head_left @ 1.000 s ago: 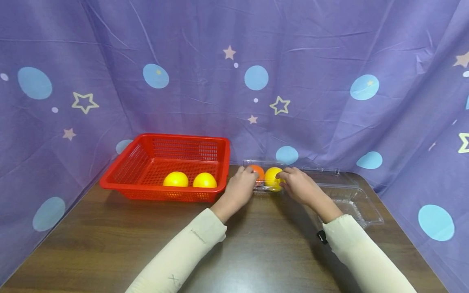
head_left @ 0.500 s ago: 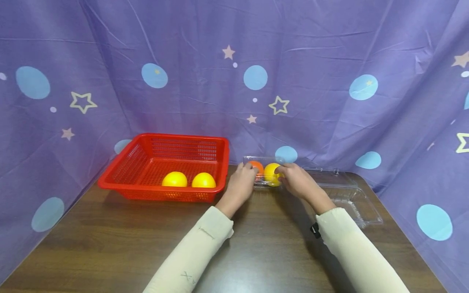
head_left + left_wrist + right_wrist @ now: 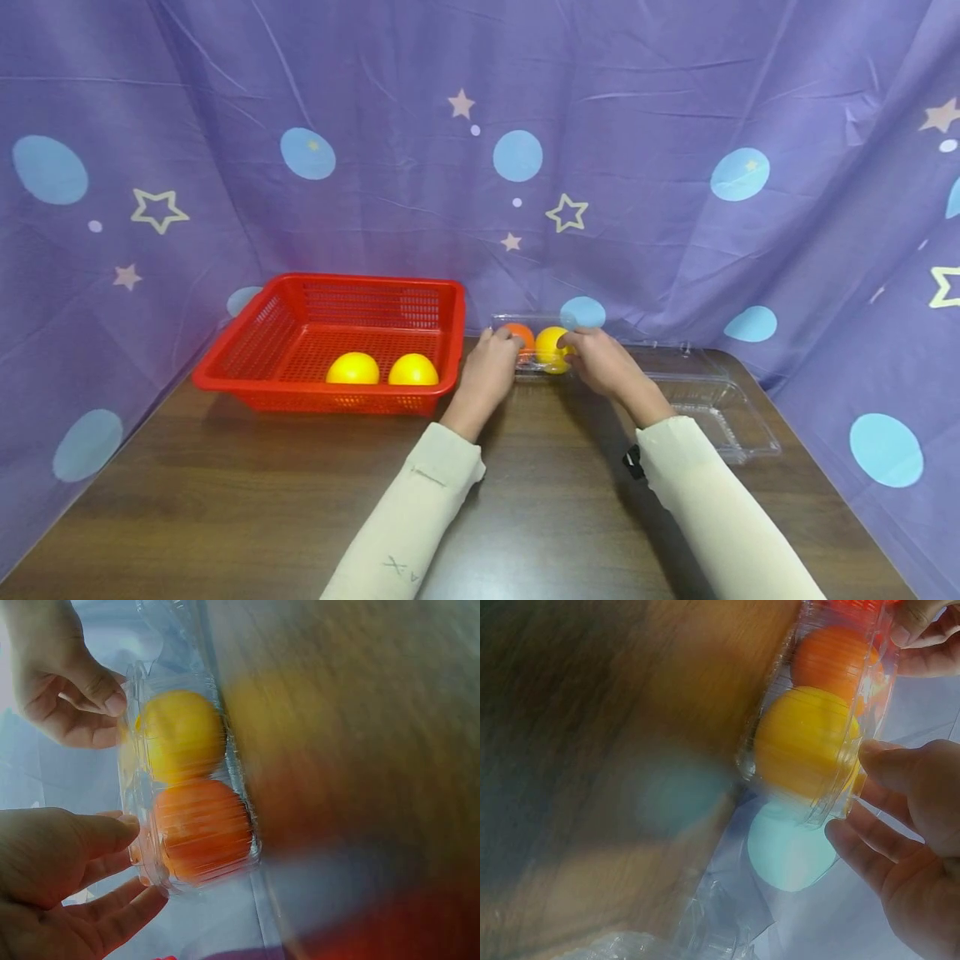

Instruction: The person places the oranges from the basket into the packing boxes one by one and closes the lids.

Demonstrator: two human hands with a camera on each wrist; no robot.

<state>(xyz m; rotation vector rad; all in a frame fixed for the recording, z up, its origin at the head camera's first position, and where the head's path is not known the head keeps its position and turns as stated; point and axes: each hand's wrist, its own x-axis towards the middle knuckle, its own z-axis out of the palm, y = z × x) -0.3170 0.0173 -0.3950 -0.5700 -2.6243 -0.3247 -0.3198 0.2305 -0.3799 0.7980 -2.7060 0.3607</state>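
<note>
Left wrist view: the left hand [image 3: 75, 877] and right hand [image 3: 64, 682] each pinch, thumb against fingers, one end of the clear plastic box [image 3: 142, 784], which holds an orange ball [image 3: 204, 832] and a yellow ball [image 3: 184, 735], near the far edge of the brown wooden bench [image 3: 540, 483]. Uneven squeezing would probably flex its thin rim and spring it open. Only the head view shows two yellow balls [image 3: 352, 368] inside the red plastic basket [image 3: 262, 385].
</note>
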